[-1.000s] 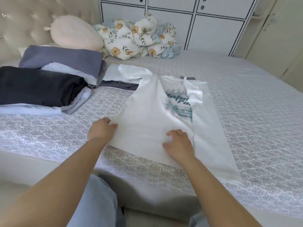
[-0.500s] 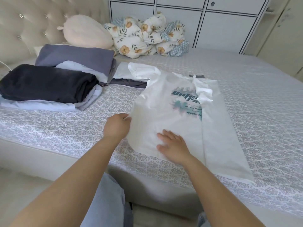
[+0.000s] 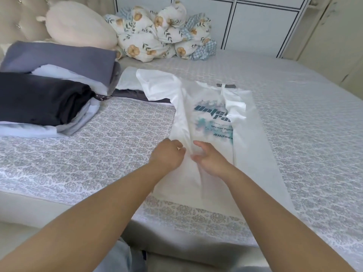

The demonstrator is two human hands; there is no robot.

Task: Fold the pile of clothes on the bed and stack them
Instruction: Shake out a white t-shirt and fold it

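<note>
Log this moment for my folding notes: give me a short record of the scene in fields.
shirt: white T-shirt, teal print up, right side already folded in
left hand: left hand grips the shirt's left edge
right hand: right hand on the shirt, fingers curled
folded stack: folded clothes at left, dark piece on top
bed: patterned sheet

On the bed [image 3: 117, 146], the left hand [image 3: 169, 154] pinches the white T-shirt [image 3: 212, 122] beside the right hand [image 3: 210, 158].

Home bedroom. Patterned bed [image 3: 98, 154], tufted headboard [image 3: 17, 20] far left. White wardrobe doors [image 3: 265, 26] behind floral bedding [image 3: 157, 36].
</note>
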